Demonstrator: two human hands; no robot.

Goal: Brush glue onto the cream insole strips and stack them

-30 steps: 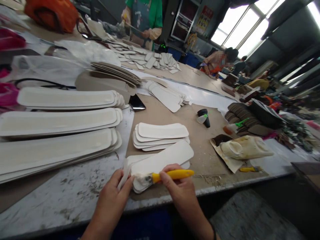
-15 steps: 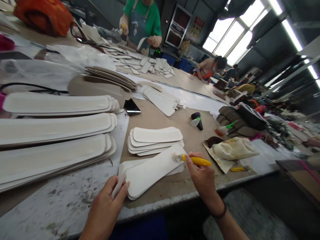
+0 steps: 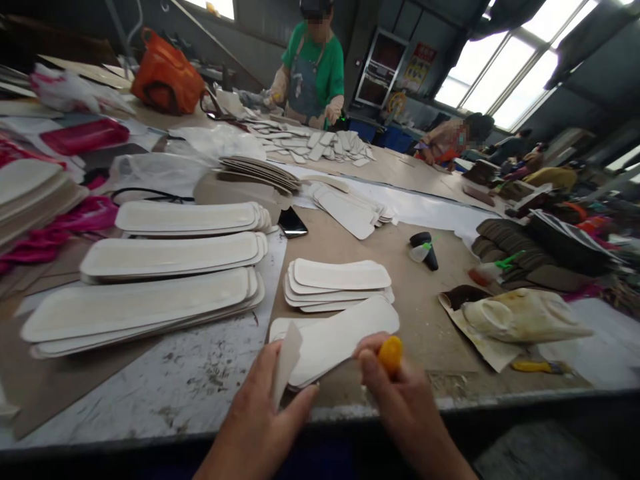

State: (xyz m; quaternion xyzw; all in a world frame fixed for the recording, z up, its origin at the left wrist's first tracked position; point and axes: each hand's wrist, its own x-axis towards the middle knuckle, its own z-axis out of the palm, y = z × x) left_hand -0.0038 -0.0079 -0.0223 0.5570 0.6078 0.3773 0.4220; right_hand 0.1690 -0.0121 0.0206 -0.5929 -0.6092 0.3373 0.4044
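Observation:
My left hand is closed on a thin pale strip that stands on edge between fingers and thumb. Its thumb lies by the near left corner of a long white panel. That panel rests at a slant over other panels of the same shape. My right hand grips a brush by its yellow handle, close to the panel's near right side; the bristles are hidden from view. Just behind lies a small stack of white panels.
Longer white panels lie in several stacks on the left. To the right are a stained cream container and another yellow-handled brush. A phone lies farther back. Across the table stands a person in green.
My right hand has drawn the brush back from the panel's far end toward the near edge and turned its handle toward me. The view has swung left.

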